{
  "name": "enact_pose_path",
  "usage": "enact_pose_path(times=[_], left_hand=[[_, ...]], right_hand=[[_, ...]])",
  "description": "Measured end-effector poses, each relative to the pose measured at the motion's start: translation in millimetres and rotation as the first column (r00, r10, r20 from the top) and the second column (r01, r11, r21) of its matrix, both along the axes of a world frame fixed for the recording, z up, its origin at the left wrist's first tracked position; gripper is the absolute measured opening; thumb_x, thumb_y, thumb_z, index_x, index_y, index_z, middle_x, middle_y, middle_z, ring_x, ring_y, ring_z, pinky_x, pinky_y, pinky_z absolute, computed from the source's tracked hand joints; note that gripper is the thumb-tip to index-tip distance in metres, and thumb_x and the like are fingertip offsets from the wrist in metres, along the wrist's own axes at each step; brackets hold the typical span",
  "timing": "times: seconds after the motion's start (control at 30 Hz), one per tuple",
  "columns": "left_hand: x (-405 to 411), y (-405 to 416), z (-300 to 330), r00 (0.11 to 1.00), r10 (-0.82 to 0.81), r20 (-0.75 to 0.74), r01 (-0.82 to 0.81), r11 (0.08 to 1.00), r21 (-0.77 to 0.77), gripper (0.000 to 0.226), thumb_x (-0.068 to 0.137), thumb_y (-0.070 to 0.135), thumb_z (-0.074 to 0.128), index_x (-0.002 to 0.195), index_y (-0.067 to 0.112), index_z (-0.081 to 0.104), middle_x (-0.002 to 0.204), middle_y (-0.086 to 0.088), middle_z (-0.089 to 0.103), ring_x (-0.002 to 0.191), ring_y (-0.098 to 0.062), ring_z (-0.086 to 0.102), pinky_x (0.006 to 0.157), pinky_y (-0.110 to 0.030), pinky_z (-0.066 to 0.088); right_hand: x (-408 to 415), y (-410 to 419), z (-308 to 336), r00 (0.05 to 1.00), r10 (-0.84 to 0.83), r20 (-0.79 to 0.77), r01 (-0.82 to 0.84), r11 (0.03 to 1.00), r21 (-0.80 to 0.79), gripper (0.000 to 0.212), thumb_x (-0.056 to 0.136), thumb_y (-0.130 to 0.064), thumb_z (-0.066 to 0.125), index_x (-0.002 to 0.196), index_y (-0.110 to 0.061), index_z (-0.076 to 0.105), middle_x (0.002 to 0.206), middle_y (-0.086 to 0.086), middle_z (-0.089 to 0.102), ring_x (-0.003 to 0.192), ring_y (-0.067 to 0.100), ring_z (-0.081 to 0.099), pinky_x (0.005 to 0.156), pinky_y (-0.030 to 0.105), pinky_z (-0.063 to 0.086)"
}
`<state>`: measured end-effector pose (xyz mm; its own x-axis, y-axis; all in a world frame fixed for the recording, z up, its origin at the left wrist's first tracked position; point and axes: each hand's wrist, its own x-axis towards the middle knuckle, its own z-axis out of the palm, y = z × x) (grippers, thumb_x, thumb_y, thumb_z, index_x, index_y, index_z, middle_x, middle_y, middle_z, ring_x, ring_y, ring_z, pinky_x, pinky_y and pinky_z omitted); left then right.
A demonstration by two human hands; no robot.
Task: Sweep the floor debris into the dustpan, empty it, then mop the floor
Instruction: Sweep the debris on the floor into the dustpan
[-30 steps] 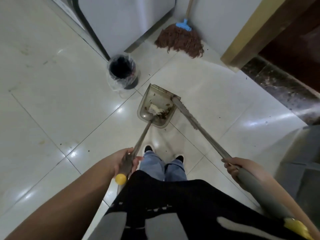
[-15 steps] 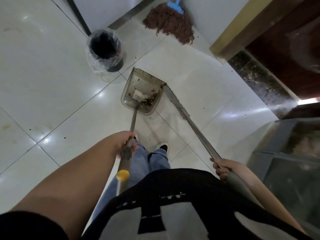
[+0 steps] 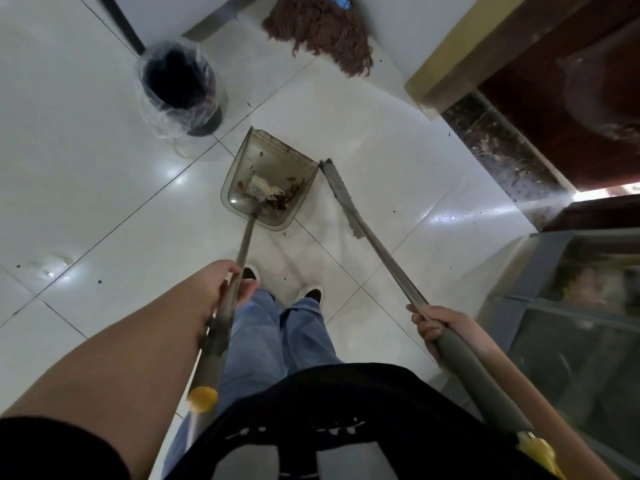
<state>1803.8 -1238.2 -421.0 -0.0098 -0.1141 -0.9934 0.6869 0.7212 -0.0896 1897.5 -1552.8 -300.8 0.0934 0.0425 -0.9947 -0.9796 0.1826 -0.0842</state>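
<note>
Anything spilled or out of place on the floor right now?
Small dark specks still dot the white tiles, some left of the arm, some right of the broom. The dustpan holds its debris; nothing spilled.

Head view, steeply down, floorward.

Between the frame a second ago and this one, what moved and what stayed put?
The broom head drew back from the dustpan: a second ago it touched the pan's right edge, now a gap shows. The camera view also shifted. Unchanged: the left hand grips the dustpan handle, the right hand the broom handle, debris lies in the pan, and the bin and mop stand as before.
</note>
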Motion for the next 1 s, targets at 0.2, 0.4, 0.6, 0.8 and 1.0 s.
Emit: enact_pose_path(times=[0.2, 0.4, 0.6, 0.8, 1.0], left_hand=[[10.3, -4.1, -28.9, 0.958, -0.281, -0.061, 0.284, 0.958, 0.043, 0.034, 0.091, 0.019, 0.049, 0.061, 0.006, 0.044, 0.048, -0.010, 0.051, 0.043, -0.019, 0.046, 0.047, -0.024, 0.041], [17.3, 1.1, -36.8, 0.998, -0.048, -0.044, 0.045, 0.995, -0.086, 0.018, 0.085, 0.014, 0.045, 0.069, 0.005, 0.044, 0.061, -0.014, 0.057, 0.051, -0.020, 0.056, 0.046, -0.022, 0.052], [28.7, 8.5, -34.7, 0.849, 0.527, -0.035, -0.502, 0.785, -0.364, 0.038, 0.094, 0.043, 0.045, 0.078, 0.008, 0.044, 0.039, 0.000, 0.046, 0.023, -0.006, 0.042, 0.029, -0.013, 0.038], [1.9, 35.6, 7.4, 0.878, 0.477, -0.045, -0.446, 0.778, -0.443, 0.035, 0.082, 0.011, 0.064, 0.056, 0.008, 0.040, 0.034, 0.000, 0.042, 0.020, -0.009, 0.040, 0.028, -0.009, 0.035], [-13.6, 51.4, 59.6, 0.951, 0.304, -0.065, -0.297, 0.828, -0.476, 0.051, 0.086, 0.013, 0.062, 0.041, 0.012, 0.039, 0.031, 0.002, 0.036, 0.018, -0.014, 0.039, 0.022, -0.015, 0.029]], right_hand=[[22.6, 27.0, -40.0, 0.976, -0.147, -0.162, 0.168, 0.978, 0.125, 0.026, 0.099, -0.018, 0.039, 0.084, -0.001, 0.050, 0.053, 0.002, 0.054, 0.033, 0.003, 0.050, 0.036, 0.010, 0.046], [50.3, 52.2, -67.7, 0.970, -0.005, -0.245, 0.020, 0.998, 0.056, 0.022, 0.074, 0.001, 0.033, 0.088, 0.009, 0.048, 0.057, 0.018, 0.058, 0.037, 0.020, 0.059, 0.038, 0.019, 0.051], [59.8, 67.0, -85.4, 0.947, 0.174, -0.271, -0.197, 0.979, -0.060, 0.035, 0.099, -0.024, 0.040, 0.069, -0.009, 0.033, 0.037, 0.003, 0.036, 0.019, 0.006, 0.031, 0.022, 0.010, 0.026], [55.7, 55.0, -63.1, 0.947, 0.239, -0.213, -0.263, 0.961, -0.089, 0.035, 0.101, -0.020, 0.038, 0.068, -0.010, 0.032, 0.042, 0.002, 0.033, 0.019, 0.005, 0.028, 0.022, 0.009, 0.023], [60.5, 43.2, -17.7, 0.955, 0.273, -0.120, -0.286, 0.952, -0.111, 0.031, 0.099, -0.022, 0.043, 0.072, -0.012, 0.033, 0.037, 0.002, 0.033, 0.018, 0.005, 0.026, 0.024, 0.004, 0.021]])
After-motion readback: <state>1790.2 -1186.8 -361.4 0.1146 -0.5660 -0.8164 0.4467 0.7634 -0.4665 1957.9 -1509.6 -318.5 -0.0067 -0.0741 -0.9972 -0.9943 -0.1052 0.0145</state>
